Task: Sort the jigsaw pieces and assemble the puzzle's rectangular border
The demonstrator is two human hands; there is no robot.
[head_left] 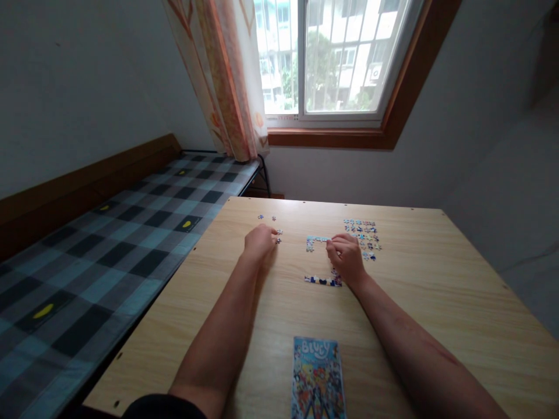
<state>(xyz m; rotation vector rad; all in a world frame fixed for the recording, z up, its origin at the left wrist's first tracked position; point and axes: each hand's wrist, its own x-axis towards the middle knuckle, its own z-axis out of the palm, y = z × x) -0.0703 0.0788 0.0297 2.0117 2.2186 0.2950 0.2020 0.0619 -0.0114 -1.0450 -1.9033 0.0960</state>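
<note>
A partly joined jigsaw frame (322, 280) lies mid-table, with a top strip (317, 240) and a bottom strip of linked pieces. My right hand (346, 256) rests at the frame's right side, fingers curled on the end of the top strip. My left hand (259, 241) sits further left, fingers closed by a few loose pieces (278, 233); what it holds, if anything, is hidden. A cluster of several loose pieces (363, 233) lies just beyond my right hand.
A colourful puzzle box (318, 378) lies near the front edge of the wooden table (437, 291). A bed with a checked cover (109, 250) runs along the left. A curtain (222, 75) and window (336, 58) are behind.
</note>
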